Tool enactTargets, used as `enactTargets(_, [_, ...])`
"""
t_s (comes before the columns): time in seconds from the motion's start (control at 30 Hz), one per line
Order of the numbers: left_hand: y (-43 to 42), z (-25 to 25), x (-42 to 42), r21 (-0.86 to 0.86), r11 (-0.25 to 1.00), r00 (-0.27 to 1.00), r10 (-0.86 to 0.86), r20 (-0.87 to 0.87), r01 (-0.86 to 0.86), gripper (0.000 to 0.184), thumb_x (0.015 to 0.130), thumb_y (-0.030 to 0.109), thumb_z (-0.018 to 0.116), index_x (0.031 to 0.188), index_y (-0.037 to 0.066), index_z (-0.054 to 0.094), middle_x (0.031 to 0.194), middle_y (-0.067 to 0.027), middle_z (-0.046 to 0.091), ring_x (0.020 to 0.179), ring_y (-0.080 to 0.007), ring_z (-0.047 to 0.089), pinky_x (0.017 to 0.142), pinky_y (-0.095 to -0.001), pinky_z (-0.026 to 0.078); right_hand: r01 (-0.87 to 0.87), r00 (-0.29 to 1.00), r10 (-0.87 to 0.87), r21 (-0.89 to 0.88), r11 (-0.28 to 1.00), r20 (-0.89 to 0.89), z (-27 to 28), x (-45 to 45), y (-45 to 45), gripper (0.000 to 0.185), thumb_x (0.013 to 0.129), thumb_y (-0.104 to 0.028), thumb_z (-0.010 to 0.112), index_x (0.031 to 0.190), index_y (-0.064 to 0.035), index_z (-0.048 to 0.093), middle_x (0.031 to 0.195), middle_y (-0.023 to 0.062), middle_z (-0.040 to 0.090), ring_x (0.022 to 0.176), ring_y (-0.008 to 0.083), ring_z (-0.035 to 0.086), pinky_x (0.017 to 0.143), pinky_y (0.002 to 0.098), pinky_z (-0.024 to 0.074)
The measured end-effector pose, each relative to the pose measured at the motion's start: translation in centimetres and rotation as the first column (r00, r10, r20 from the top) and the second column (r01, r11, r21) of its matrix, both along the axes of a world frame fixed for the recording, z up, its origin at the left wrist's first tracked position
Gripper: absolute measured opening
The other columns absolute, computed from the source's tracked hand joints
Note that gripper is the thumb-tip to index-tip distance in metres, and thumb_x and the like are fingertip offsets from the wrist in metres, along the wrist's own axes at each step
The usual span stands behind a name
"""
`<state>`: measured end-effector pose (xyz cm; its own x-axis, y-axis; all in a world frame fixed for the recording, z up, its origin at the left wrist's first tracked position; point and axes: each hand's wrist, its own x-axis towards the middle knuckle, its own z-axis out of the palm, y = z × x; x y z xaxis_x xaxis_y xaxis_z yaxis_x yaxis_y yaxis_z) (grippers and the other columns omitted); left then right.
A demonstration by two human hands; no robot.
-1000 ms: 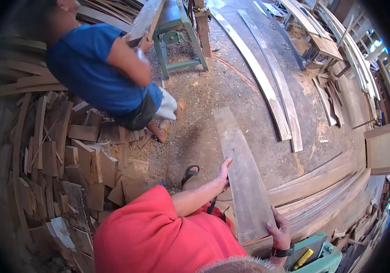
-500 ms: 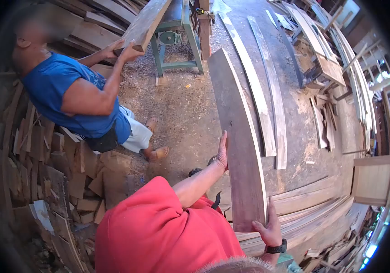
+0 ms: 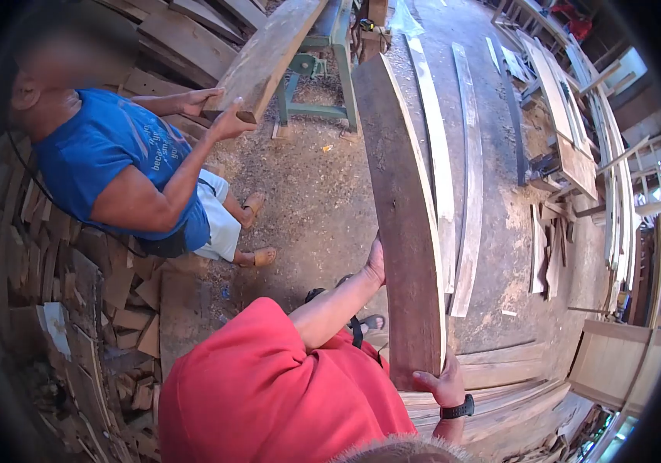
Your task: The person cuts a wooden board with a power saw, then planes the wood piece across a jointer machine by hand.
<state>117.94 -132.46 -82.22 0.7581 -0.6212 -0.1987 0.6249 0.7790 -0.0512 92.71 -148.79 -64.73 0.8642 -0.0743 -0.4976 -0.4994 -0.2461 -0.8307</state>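
A long, thick wooden plank (image 3: 406, 231) is held in front of me, its far end reaching up the middle of the head view. My left hand (image 3: 377, 261) grips its left edge about midway, with most of the fingers hidden by the wood. Close to the near end, my right hand (image 3: 445, 383) holds the right corner, thumb on the upper face and a dark watch (image 3: 458, 407) on the wrist.
At the left, a co-worker in a blue shirt (image 3: 103, 147) holds another board (image 3: 269, 62) beside a green machine stand (image 3: 343, 73). Long strips (image 3: 468, 177) lie on the floor to the right. Offcuts (image 3: 126, 305) are heaped at left; boards (image 3: 500, 366) lie near my right hand.
My view has shifted, so the floor and strips appear farther right and lower. The plank stays in both my hands. The co-worker's board sits farther right and lower in view.
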Motion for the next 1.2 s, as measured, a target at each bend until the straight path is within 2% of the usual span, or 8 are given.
enactTargets(0.4, [-2.9, -3.6, -1.3, 0.082, 0.995, 0.998, 0.059, -0.025, -0.057, 0.054, 0.103, 0.047, 0.048, 0.133, 0.005, 0.065, 0.129, -0.0134, 0.071, 0.117, -0.0315, 0.067, 0.107, -0.0484, 0.050, -0.068, 0.997, 0.071, 0.060, 0.996, -0.043, -0.3, 0.7, -6.7, 0.065, 0.071, -0.005, 0.088, 0.128, 0.0026, 0.058, 0.115, 0.0121, 0.072, 0.105, 0.0210, 0.066, 0.096, 0.0370, 0.0526])
enactTargets(0.47, [-3.2, -3.8, -1.9, -0.029, 0.999, 1.000, 0.018, -0.006, -0.018, 0.055, 0.103, 0.047, 0.047, 0.134, 0.005, 0.065, 0.130, -0.0134, 0.071, 0.118, -0.0318, 0.067, 0.107, -0.0488, 0.050, -0.091, 0.995, 0.094, 0.098, 0.991, -0.029, -0.6, 0.3, -7.8, 0.071, 0.070, -0.006, 0.090, 0.132, 0.0022, 0.057, 0.116, 0.0124, 0.071, 0.107, 0.0209, 0.066, 0.097, 0.0366, 0.0519])
enactTargets(0.7, [-4.5, -3.7, -3.9, -0.114, 0.991, 0.998, -0.066, 0.007, 0.067, 0.056, 0.102, 0.047, 0.048, 0.137, 0.006, 0.064, 0.134, -0.0139, 0.069, 0.122, -0.0324, 0.066, 0.109, -0.0494, 0.049, -0.099, 0.995, 0.099, 0.071, 0.993, 0.002, -1.2, -1.7, -9.9, 0.076, 0.069, -0.012, 0.092, 0.135, 0.0018, 0.057, 0.118, 0.0120, 0.071, 0.109, 0.0214, 0.065, 0.099, 0.0376, 0.0510])
enactTargets(0.8, [-6.3, -3.6, -3.7, -0.127, 0.991, 0.998, -0.057, -0.028, 0.053, 0.057, 0.102, 0.049, 0.049, 0.138, 0.006, 0.063, 0.134, -0.0134, 0.069, 0.121, -0.0321, 0.066, 0.109, -0.0497, 0.049, -0.124, 0.992, 0.125, 0.045, 0.991, -0.005, -1.6, -1.9, -10.7, 0.076, 0.069, -0.012, 0.091, 0.134, 0.0025, 0.057, 0.118, 0.0114, 0.071, 0.110, 0.0219, 0.065, 0.100, 0.0381, 0.0509])
enactTargets(0.93, [-9.8, -4.5, -5.3, 0.004, 1.000, 0.983, -0.027, -0.181, 0.028, 0.056, 0.102, 0.051, 0.051, 0.131, 0.007, 0.067, 0.126, -0.0113, 0.072, 0.113, -0.0285, 0.069, 0.103, -0.0460, 0.053, -0.004, 0.997, 0.006, 0.028, 1.000, -0.077, -0.4, -4.0, -12.1, 0.073, 0.069, -0.011, 0.089, 0.133, 0.0031, 0.057, 0.116, 0.0119, 0.071, 0.110, 0.0216, 0.065, 0.100, 0.0380, 0.0508])
enactTargets(1.0, [-12.1, -3.4, -3.6, -0.158, 0.986, 0.998, -0.058, -0.026, 0.053, 0.055, 0.102, 0.050, 0.050, 0.130, 0.006, 0.067, 0.126, -0.0118, 0.072, 0.114, -0.0288, 0.069, 0.103, -0.0461, 0.053, -0.012, 0.998, 0.011, -0.014, 1.000, -0.062, 0.8, -3.3, -12.8, 0.070, 0.070, -0.010, 0.087, 0.133, 0.0021, 0.057, 0.118, 0.0128, 0.070, 0.111, 0.0216, 0.065, 0.100, 0.0383, 0.0506])
enactTargets(1.03, [-12.6, -2.2, -3.7, -0.215, 0.975, 0.998, -0.068, -0.014, 0.063, 0.056, 0.102, 0.050, 0.050, 0.130, 0.005, 0.067, 0.126, -0.0123, 0.072, 0.114, -0.0294, 0.068, 0.104, -0.0469, 0.052, -0.014, 0.998, 0.016, -0.044, 0.999, 0.055, 0.4, -3.7, -13.0, 0.070, 0.071, -0.009, 0.086, 0.133, 0.0016, 0.056, 0.118, 0.0137, 0.070, 0.110, 0.0224, 0.066, 0.099, 0.0387, 0.0517])
enactTargets(1.2, [-14.8, -0.4, -4.1, -0.169, 0.980, 0.995, -0.096, 0.035, 0.100, 0.054, 0.100, 0.050, 0.053, 0.129, 0.007, 0.068, 0.124, -0.0117, 0.073, 0.112, -0.0298, 0.070, 0.104, -0.0469, 0.052, -0.041, 0.996, 0.053, -0.176, 0.984, 0.066, 0.9, -5.2, -14.0, 0.077, 0.071, -0.011, 0.086, 0.139, 0.0021, 0.052, 0.117, 0.0166, 0.070, 0.107, 0.0260, 0.068, 0.095, 0.0390, 0.0539])
